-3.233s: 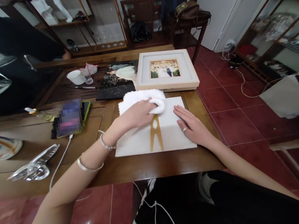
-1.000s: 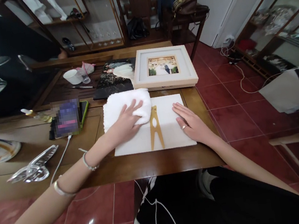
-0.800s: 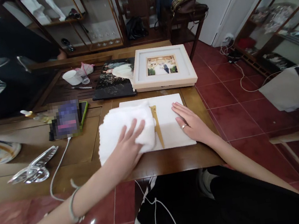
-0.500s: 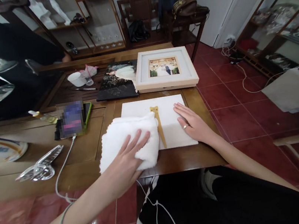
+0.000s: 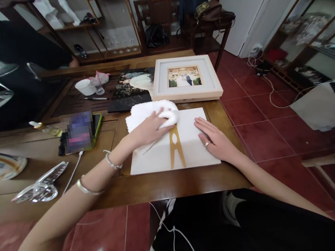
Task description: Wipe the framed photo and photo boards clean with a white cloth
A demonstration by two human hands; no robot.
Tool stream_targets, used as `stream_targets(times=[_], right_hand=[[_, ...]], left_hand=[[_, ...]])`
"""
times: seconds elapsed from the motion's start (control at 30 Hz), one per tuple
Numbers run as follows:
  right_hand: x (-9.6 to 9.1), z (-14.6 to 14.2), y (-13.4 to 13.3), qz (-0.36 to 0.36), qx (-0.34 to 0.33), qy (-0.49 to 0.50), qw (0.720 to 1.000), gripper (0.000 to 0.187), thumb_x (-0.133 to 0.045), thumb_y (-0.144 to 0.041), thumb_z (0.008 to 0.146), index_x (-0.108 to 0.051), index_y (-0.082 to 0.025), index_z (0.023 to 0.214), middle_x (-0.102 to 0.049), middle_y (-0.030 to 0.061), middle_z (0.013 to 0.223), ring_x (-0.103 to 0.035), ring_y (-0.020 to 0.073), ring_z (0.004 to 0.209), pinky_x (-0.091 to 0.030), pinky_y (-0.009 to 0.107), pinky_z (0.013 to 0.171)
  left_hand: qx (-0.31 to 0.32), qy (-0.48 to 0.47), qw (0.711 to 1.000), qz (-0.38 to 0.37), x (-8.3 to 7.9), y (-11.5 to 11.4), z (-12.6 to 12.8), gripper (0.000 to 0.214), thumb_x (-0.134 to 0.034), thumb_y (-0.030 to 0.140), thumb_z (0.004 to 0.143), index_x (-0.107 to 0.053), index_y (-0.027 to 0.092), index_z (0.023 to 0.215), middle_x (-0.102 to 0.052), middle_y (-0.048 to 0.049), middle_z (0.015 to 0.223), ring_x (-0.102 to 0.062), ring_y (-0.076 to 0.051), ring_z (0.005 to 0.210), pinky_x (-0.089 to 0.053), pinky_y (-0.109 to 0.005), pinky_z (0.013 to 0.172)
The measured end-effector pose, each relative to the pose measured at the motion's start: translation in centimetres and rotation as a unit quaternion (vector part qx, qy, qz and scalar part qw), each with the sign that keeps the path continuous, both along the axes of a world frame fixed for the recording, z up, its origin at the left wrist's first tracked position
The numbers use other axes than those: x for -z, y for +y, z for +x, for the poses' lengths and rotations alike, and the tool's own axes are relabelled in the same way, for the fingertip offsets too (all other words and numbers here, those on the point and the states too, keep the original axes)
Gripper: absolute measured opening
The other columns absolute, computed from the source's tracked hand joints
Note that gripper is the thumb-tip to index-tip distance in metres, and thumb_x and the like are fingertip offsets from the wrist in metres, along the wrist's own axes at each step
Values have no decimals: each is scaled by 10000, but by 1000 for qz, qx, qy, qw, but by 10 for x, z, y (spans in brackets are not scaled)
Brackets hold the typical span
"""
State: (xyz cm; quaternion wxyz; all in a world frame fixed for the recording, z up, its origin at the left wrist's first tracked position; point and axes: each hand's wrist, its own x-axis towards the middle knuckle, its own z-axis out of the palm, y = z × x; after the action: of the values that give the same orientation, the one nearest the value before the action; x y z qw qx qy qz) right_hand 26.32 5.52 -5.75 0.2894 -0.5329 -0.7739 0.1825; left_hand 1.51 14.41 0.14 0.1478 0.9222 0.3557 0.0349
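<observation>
- While L hand [image 5: 151, 129], fingers half-curled, grips white towel [image 5: 142, 110] at 11 o'clock of white panel [image 5: 193, 146], towel drag may catch gold A-shaped piece [image 5: 172, 145] mid-panel.
- R hand [image 5: 216, 140] flat at 3 o'clock, fingers near-straight, gripping nothing; if pressure slackens, panel prob. slides.

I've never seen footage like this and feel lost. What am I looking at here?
No machine here: these are a person's bare left hand and right hand. Every picture comes from one camera worn on the head, looking forward and down. On the wooden table lies a white board with a golden forked shape. The left hand grips a bunched white cloth over the board's far left part; the right hand rests on the board's right edge. Beyond sits a framed picture; a silver clip lies to the left.
</observation>
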Motion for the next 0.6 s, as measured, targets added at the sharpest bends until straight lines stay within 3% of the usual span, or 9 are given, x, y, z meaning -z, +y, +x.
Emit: stream_targets(times=[0.07, 0.13, 0.4, 0.5, 0.6], right_hand=[[1, 0, 0, -1, 0, -1, 1000, 492, -356, -338, 973, -469, -127, 1402, -431, 129, 1496, -317, 230, 1436, -276, 483, 1188], [1, 0, 1, -3, 1, -3, 1000, 491, -354, -335, 972, -465, -133, 1406, -430, 124, 1497, -314, 229, 1438, -278, 483, 1188], [2, -1, 1, 4, -4, -3, 1000, 494, -355, -322, 967, -479, -101, 1390, -434, 140, 1492, -324, 231, 1433, -288, 471, 1184], [3, 0, 2, 9, -3, -2, 1000, 486, -356, -326, 968, -481, -117, 1389, -438, 137, 1490, -329, 230, 1430, -296, 483, 1178], [3, 0, 2, 7, -1, -2, 1000, 489, -361, -333, 967, -480, -120, 1391, -439, 140, 1488, -331, 237, 1430, -296, 488, 1178]], left_hand=[[19, 20, 999, 39, 7, -14, 5, 268, -446, 255, 959, -662, 145, 1074, -334, -136, 1538, -182, -386, 1446, -253, -628, 1106], [31, 42, 997, 65, 12, -37, 6, 236, -492, 157, 913, -688, 142, 1044, -216, -130, 1585, -80, -415, 1457, -189, -693, 1096], [128, 18, 990, 62, 6, -146, -4, 18, -727, 180, 757, -734, 172, 744, -183, -80, 1600, -93, -423, 1452, -128, -655, 1146], [139, 19, 989, 43, 3, -153, -4, 71, -732, 195, 757, -742, 187, 827, -177, -85, 1600, -104, -419, 1451, -167, -649, 1141], [120, 32, 992, 8, -1, -129, -1, 192, -637, 152, 820, -726, 200, 983, -194, -89, 1595, -97, -385, 1460, -215, -638, 1127]])
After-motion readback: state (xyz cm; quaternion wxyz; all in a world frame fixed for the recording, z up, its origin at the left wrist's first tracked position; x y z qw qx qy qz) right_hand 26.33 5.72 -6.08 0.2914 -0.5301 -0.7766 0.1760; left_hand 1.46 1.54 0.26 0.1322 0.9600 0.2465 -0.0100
